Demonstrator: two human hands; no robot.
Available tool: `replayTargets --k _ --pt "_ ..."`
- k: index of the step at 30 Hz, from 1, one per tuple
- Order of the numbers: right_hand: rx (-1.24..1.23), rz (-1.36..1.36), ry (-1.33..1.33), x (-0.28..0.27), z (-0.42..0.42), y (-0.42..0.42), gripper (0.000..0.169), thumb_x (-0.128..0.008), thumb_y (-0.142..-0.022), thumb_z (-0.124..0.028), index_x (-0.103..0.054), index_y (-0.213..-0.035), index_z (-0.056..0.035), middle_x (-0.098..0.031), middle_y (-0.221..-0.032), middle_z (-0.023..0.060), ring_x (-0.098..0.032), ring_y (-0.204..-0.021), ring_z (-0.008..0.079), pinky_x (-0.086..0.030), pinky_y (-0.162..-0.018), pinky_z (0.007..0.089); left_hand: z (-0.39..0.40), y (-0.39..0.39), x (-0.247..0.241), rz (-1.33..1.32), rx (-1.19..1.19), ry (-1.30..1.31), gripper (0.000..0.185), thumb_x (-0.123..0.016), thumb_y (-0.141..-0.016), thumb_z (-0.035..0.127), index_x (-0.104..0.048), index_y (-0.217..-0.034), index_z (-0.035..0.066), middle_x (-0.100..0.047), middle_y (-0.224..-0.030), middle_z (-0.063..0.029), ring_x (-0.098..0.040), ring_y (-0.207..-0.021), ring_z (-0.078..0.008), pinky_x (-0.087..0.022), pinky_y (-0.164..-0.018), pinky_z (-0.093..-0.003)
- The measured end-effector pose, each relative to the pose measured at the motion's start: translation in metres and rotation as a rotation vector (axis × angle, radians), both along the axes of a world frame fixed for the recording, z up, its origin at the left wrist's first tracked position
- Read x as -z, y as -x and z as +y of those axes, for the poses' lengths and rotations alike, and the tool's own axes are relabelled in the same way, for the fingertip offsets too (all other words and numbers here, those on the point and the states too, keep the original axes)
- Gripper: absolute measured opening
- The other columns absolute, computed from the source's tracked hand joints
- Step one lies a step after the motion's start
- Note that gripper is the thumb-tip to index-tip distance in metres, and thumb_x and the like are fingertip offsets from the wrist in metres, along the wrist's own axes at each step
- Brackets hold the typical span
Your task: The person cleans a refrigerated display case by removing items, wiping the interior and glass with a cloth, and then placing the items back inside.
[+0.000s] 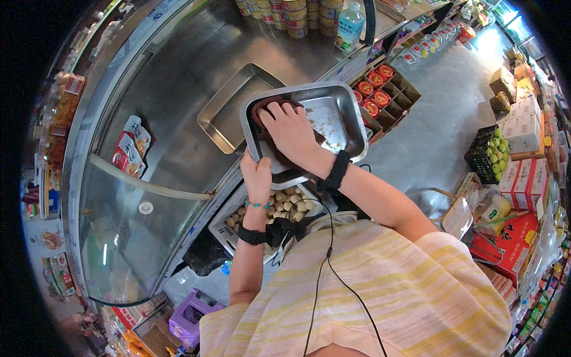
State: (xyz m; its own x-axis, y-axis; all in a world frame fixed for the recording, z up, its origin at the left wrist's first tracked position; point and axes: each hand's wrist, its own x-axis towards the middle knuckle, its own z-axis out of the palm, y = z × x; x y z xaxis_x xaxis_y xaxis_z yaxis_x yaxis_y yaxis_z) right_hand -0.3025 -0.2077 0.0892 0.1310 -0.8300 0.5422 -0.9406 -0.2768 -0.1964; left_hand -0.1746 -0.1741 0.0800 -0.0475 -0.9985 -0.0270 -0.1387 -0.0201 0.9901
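My left hand [256, 176] grips the near left rim of a rectangular stainless steel tray [352, 129], held tilted above the counter's edge. Inside it, my right hand [290, 129] presses on a dark brown cloth [263, 105] at the tray's left end; its fingers are partly spread on the cloth. Brownish crumbs or residue [332, 145] lie on the tray's bottom, to the right of the cloth. A second metal tray [223, 107] rests on the steel counter, partly behind the held one.
Stacked cans [294, 18] and a bottle [350, 27] stand at the counter's far end. Two packets [131, 147] lie at left near the curved glass [134, 232]. Below are a white crate [223, 230] of round produce, a purple stool [189, 317] and a carton [401, 105] of red-topped containers.
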Motion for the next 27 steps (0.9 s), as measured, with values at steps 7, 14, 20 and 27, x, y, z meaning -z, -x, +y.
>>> replayTargets --k 7,14,20,27 --pt "0.140 0.020 -0.032 0.024 0.004 0.034 0.018 -0.052 -0.075 -0.012 -0.056 -0.093 -0.0100 -0.051 -0.089 0.0037 -0.052 -0.087 0.0208 -0.038 -0.071 0.0338 0.009 0.004 0.006 -0.032 -0.107 0.032 0.036 -0.042 -0.070 -0.004 -0.051 -0.105 -0.007 -0.057 -0.083 -0.0068 -0.048 -0.067 -0.0118 -0.042 -0.062 -0.0240" --pt "0.265 0.126 -0.038 0.058 -0.009 0.079 0.012 -0.051 -0.076 -0.011 -0.055 -0.087 -0.0088 -0.050 -0.085 0.0031 -0.050 -0.083 0.0201 -0.038 -0.069 0.0328 0.013 -0.006 0.012 -0.110 -0.127 0.121 0.040 -0.048 -0.071 0.004 -0.049 -0.109 -0.007 -0.055 -0.083 -0.0073 -0.044 -0.069 -0.0137 -0.039 -0.063 -0.0279" --pt "0.219 0.379 -0.173 0.069 -0.030 0.085 0.009 -0.052 -0.078 -0.015 -0.059 -0.080 -0.0095 -0.052 -0.083 0.0053 -0.050 -0.080 0.0189 -0.036 -0.066 0.0319 0.014 0.005 0.001 -0.396 -0.075 0.243 0.053 -0.047 -0.073 -0.002 -0.041 -0.125 -0.007 -0.056 -0.112 -0.0201 -0.056 -0.098 -0.0281 -0.040 -0.088 -0.0338" --pt "0.239 0.487 -0.170 0.057 -0.052 0.098 0.009 -0.054 -0.077 -0.013 -0.058 -0.082 -0.0076 -0.052 -0.087 0.0080 -0.058 -0.071 0.0216 -0.047 -0.051 0.0338 0.006 0.005 0.006 -0.274 -0.036 0.023 0.047 -0.045 -0.073 -0.002 -0.044 -0.120 -0.006 -0.061 -0.095 -0.0165 -0.057 -0.079 -0.0224 -0.044 -0.074 -0.0296"
